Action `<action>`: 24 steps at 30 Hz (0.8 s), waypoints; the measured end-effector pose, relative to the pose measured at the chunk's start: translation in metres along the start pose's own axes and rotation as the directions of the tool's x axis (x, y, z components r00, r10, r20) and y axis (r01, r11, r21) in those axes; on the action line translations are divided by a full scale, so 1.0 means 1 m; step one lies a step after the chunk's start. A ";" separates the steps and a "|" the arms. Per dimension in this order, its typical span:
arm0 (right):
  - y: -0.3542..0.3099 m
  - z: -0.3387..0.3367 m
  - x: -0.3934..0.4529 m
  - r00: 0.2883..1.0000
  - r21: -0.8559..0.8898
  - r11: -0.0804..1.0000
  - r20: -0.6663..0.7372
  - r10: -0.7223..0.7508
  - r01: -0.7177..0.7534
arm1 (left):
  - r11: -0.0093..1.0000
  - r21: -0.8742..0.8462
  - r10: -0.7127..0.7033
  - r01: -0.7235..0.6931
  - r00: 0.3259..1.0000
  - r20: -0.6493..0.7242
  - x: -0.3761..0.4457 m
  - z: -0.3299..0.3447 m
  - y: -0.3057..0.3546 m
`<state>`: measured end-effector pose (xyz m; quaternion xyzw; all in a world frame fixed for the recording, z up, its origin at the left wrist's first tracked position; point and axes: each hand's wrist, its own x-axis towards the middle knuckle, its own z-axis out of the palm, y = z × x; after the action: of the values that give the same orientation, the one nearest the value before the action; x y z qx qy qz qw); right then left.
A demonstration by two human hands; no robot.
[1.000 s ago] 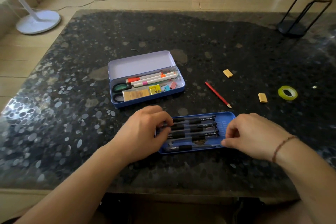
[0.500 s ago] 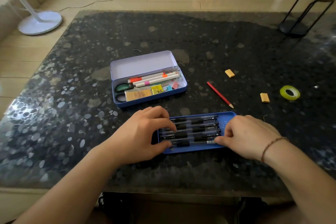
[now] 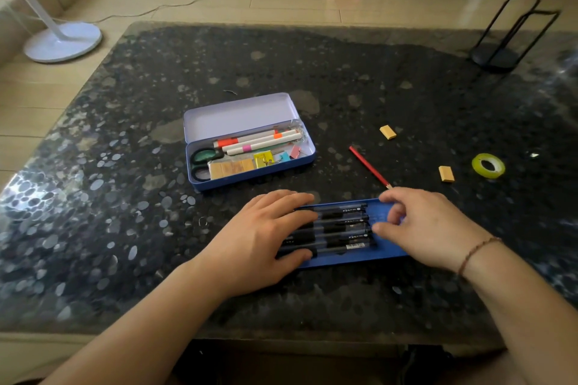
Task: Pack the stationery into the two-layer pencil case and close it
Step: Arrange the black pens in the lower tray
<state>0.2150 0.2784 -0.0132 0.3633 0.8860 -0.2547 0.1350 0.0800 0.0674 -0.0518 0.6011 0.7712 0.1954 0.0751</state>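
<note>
A shallow blue tray (image 3: 353,261) lies near the table's front edge with several black pens (image 3: 342,226) side by side in it. My left hand (image 3: 266,234) lies flat over the pens' left ends, its thumb at the tray's near rim. My right hand (image 3: 428,225) covers the tray's right end with fingers curled at the far rim and thumb by the pen tips. Behind the tray, the blue pencil case (image 3: 250,180) stands open with its pale lid (image 3: 237,117) tipped back. It holds scissors, markers, sticky notes and clips.
Loose on the black speckled table are a red pencil (image 3: 369,167), two yellow erasers (image 3: 387,131) (image 3: 446,173) and a green tape roll (image 3: 488,166). A black wire stand (image 3: 500,53) sits at the far right corner.
My left fingers have flattened over the pens. My right hand has moved from the nearest pen's end up across the tray's right end. The nearest pen now lies in line with the others.
</note>
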 end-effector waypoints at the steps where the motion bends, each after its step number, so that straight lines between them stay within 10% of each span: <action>1: -0.001 0.002 0.002 1.000 0.075 0.997 -0.026 0.001 0.001 | 1.000 0.004 0.000 0.000 1.000 0.008 0.000 0.002 0.000; 24: 0.010 0.016 0.018 0.999 0.394 0.918 -0.032 -0.042 0.051 | 0.986 -0.153 -0.042 0.058 0.993 0.110 0.001 0.008 -0.008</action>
<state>0.2106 0.2861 -0.0381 0.3649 0.8263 -0.4269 0.0427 0.0758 0.0689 -0.0623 0.5834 0.7633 0.2211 0.1678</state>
